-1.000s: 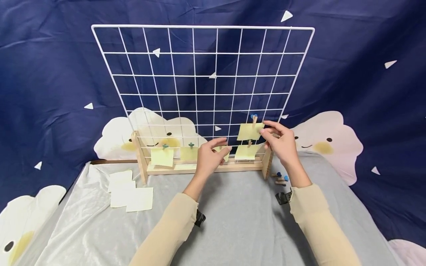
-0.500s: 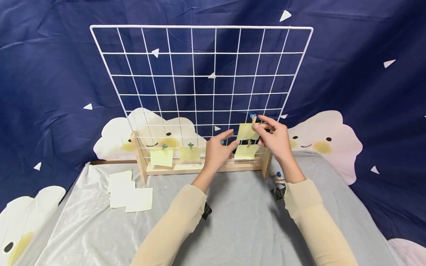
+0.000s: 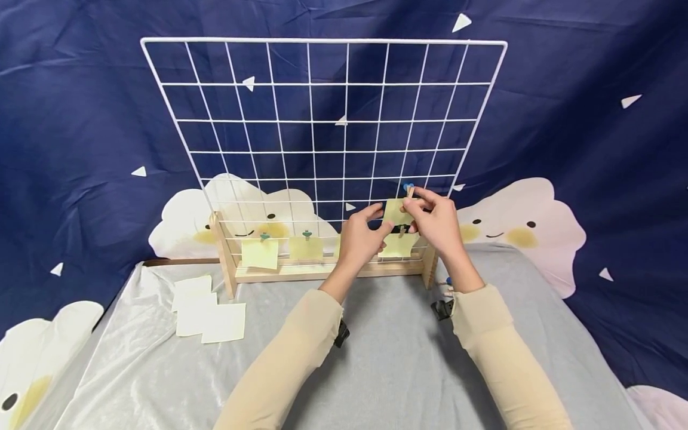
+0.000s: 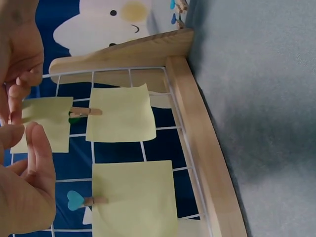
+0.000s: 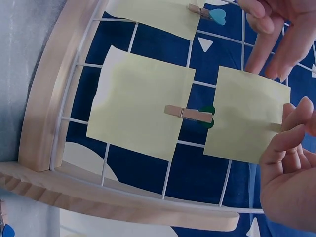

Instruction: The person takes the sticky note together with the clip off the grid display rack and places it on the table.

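Note:
In the head view a yellow sticky note (image 3: 394, 210) hangs on the right side of the wire grid, above another note (image 3: 395, 246). My left hand (image 3: 361, 239) is at its left edge, fingers extended and thumb apart from the index finger. My right hand (image 3: 438, 224) pinches the clothespin (image 3: 410, 192) with a blue heart at the note's top. From the right wrist, the upper note (image 5: 247, 113) shows between both hands, and my right fingers mostly hide that clothespin. A clothespin (image 5: 187, 113) with a green heart grips the lower note (image 5: 138, 103).
The white grid (image 3: 328, 40) stands in a wooden base (image 3: 279, 275). Two notes, a left one (image 3: 260, 254) and a right one (image 3: 306, 248), hang lower left. Loose notes (image 3: 223, 322) overlap on the grey cloth. Spare clothespins (image 3: 449, 282) lie partly behind my right wrist.
My left hand has moved right and up to the upper note's left edge. My right hand has moved left from the note's right edge onto its clothespin.

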`<state>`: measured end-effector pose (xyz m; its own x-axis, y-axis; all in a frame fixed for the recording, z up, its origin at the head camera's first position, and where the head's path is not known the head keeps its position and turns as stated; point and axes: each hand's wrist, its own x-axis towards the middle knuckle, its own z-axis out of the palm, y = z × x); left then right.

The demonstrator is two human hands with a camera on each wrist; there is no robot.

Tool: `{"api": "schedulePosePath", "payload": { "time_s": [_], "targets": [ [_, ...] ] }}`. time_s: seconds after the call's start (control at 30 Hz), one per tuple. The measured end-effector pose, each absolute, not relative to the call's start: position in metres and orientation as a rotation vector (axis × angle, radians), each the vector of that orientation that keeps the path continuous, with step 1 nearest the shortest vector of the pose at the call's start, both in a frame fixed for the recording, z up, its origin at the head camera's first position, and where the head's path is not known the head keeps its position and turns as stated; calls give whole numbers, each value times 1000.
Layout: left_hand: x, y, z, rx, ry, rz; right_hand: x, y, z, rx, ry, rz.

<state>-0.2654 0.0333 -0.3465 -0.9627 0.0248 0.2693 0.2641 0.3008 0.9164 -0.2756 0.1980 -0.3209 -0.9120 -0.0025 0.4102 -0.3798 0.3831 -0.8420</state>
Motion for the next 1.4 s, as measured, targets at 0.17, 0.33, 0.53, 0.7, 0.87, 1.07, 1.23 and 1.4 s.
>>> {"api": "schedulePosePath", "payload": {
  "time_s": [0.17,0.33,0.53,0.7,0.87,1.07,1.23,1.4],
  "targets": [
    [-269,36,-344,-286,-2372,-1633,-275,192,-316,320,-2296,1603],
    [-271,38,-340,-263,-2382,-1532,-271,184,-308,280,-2229,1705],
    [-272,42,-337,-234,-2352,-1505,-280,183,-318,218,-2127,1743],
    [-272,45,-336,-229,-2322,-1509,-287,183,-327,228,-2050,1739],
    [-272,47,-335,-207,-2304,-1486,-290,183,-331,250,-1968,1797],
    [-272,48,-335,-206,-2299,-1470,-291,183,-333,210,-1893,1836],
    [-271,48,-335,-197,-2292,-1477,-291,182,-335,174,-1840,1871],
    [-273,48,-336,-195,-2279,-1464,-293,179,-336,154,-1808,1895]
  ]
}}
